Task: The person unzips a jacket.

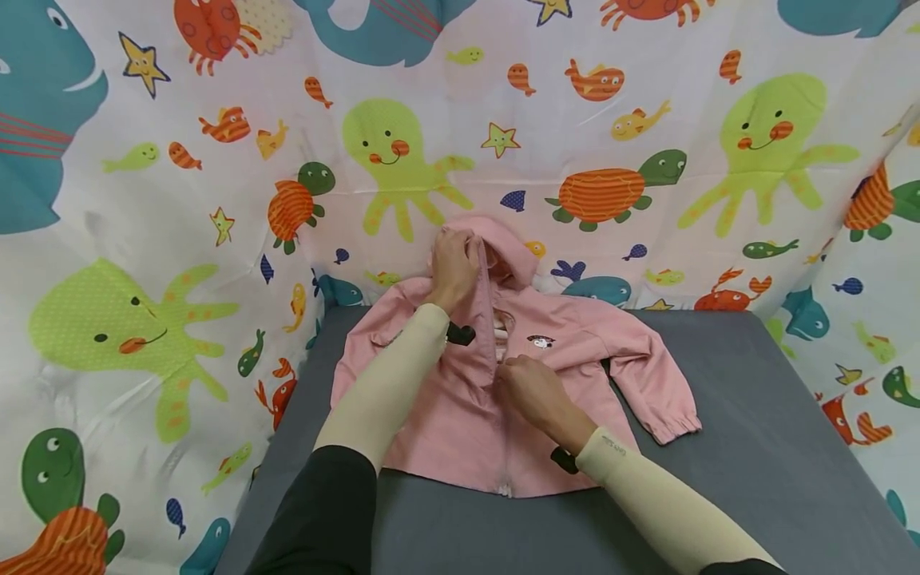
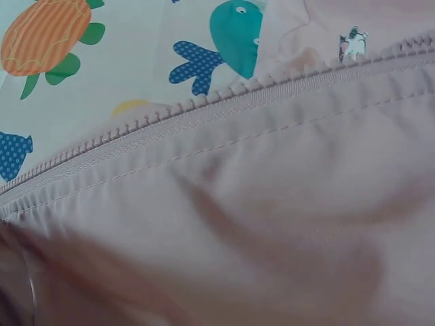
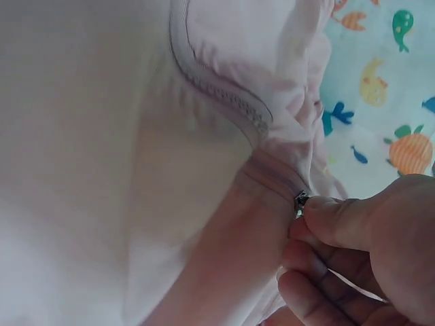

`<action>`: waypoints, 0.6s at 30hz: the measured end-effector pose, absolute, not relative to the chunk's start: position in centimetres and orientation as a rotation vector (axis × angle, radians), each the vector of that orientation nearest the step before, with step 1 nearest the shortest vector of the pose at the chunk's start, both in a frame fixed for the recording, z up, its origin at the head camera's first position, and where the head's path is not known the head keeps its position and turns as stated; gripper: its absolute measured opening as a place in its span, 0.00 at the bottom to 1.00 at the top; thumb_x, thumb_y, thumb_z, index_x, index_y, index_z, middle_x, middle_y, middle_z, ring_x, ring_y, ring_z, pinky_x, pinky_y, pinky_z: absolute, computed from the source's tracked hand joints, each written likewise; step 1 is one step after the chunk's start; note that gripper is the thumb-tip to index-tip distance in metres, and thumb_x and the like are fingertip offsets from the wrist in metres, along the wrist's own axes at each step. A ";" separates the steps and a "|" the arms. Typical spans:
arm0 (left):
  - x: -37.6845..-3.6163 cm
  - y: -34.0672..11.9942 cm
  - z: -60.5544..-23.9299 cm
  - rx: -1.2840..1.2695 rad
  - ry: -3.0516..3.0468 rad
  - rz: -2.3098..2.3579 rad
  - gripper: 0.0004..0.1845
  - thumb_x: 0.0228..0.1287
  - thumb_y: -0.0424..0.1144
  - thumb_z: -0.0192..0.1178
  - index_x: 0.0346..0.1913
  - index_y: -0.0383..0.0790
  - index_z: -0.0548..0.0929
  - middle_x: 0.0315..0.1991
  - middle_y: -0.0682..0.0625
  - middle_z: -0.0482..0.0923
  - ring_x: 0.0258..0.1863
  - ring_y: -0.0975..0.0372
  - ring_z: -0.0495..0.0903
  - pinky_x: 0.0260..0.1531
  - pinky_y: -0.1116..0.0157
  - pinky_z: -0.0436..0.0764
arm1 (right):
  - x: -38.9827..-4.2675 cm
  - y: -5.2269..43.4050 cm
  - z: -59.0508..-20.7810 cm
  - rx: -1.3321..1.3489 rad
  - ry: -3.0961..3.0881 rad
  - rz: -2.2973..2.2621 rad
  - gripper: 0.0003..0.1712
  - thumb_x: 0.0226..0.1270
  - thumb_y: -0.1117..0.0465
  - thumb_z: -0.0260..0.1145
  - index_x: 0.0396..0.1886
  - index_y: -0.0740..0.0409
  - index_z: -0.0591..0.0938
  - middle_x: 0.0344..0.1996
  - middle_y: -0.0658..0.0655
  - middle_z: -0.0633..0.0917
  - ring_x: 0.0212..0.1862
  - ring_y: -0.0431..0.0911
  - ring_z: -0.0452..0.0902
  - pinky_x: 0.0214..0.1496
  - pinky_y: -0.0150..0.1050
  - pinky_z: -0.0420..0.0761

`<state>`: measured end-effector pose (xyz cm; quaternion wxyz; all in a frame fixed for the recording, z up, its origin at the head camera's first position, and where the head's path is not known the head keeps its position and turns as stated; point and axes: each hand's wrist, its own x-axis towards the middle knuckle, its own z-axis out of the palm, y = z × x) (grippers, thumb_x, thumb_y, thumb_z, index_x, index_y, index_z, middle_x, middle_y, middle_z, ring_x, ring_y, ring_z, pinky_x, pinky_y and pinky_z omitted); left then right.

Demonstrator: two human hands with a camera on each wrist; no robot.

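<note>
A pink hooded zip jacket [image 1: 438,423] lies front up with its hood [image 1: 506,243] against the patterned cloth. Near the collar my left hand [image 1: 454,270] grips one front edge and lifts it off the other; the left wrist view shows this edge's zipper teeth [image 2: 224,94], but not the hand. Partway down the front, my right hand [image 1: 535,395] pinches the metal zipper slider [image 3: 300,200] between thumb and fingers. Above the slider the zipper stands parted, and striped lining [image 1: 501,331] shows in the gap. Below it the two fronts meet down to the hem.
The jacket lies on a grey table [image 1: 747,447]. A white cloth [image 1: 446,88] printed with sea animals hangs behind the table and along its sides. One jacket sleeve [image 1: 657,383] stretches out to the right.
</note>
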<state>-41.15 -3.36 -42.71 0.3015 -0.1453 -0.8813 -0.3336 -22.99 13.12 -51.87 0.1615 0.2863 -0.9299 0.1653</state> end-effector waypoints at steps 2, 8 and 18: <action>-41.2 -3.4 -42.6 -0.380 -2.336 -0.884 0.15 0.82 0.39 0.58 0.33 0.37 0.84 0.36 0.39 0.85 0.52 0.42 0.83 0.59 0.47 0.77 | -22.3 13.2 -52.1 0.836 -2.648 0.475 0.06 0.64 0.68 0.80 0.32 0.52 0.93 0.26 0.50 0.87 0.32 0.48 0.84 0.35 0.45 0.86; -41.2 -3.7 -42.2 -0.349 -2.343 -0.891 0.14 0.82 0.39 0.58 0.39 0.34 0.88 0.40 0.38 0.87 0.51 0.42 0.83 0.61 0.48 0.77 | -20.5 13.1 -52.2 0.911 -2.644 0.500 0.08 0.65 0.69 0.78 0.35 0.51 0.94 0.29 0.49 0.90 0.34 0.47 0.85 0.39 0.44 0.88; -41.2 -3.9 -41.2 -0.304 -2.338 -0.920 0.14 0.81 0.39 0.59 0.48 0.34 0.91 0.47 0.38 0.89 0.51 0.42 0.83 0.62 0.47 0.76 | -17.4 12.8 -52.3 1.049 -2.663 0.424 0.13 0.64 0.72 0.75 0.27 0.49 0.91 0.24 0.46 0.87 0.30 0.43 0.83 0.32 0.38 0.82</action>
